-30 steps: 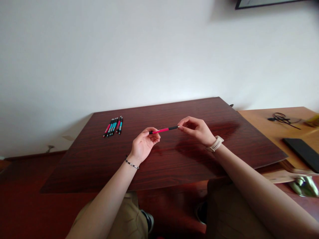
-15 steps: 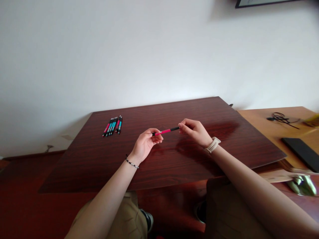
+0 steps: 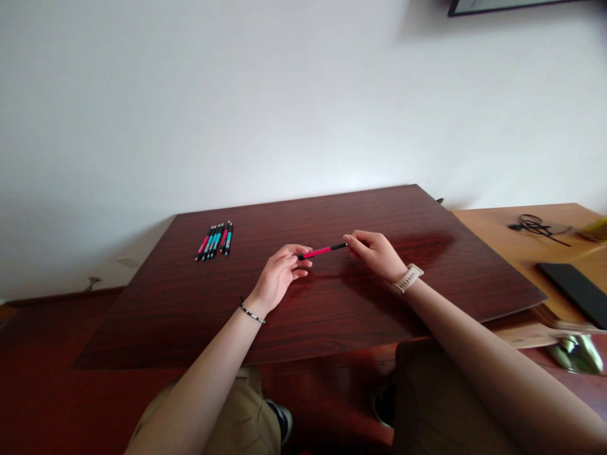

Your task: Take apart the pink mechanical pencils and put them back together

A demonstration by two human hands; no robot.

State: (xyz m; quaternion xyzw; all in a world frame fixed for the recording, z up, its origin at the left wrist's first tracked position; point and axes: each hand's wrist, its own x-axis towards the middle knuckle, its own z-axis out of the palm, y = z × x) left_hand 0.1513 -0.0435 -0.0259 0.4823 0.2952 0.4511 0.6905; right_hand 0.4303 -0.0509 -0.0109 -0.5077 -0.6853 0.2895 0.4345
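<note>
A pink pen with black ends (image 3: 321, 251) is held nearly level above the table, tilted slightly up to the right. The thumb and fingers of my left hand (image 3: 279, 272) are at its left black end, the other fingers loosely spread. My right hand (image 3: 377, 254) pinches the right tip, its other fingers curled in. Farther left on the table lies a row of several pens (image 3: 214, 240), pink and turquoise with black ends, side by side with a small gap in the row.
The dark wooden table (image 3: 303, 322) stands against a white wall (image 3: 284, 101). To the right, a lighter wooden table (image 3: 493, 227) carries a coiled black cable (image 3: 533, 224) and a flat black object (image 3: 571, 291). A screen's edge (image 3: 512, 7) shows at upper right.
Both hands and the pink pen have shifted slightly to the right. The left fingers sit closer to the pen's left end. The row of pens is unchanged.
</note>
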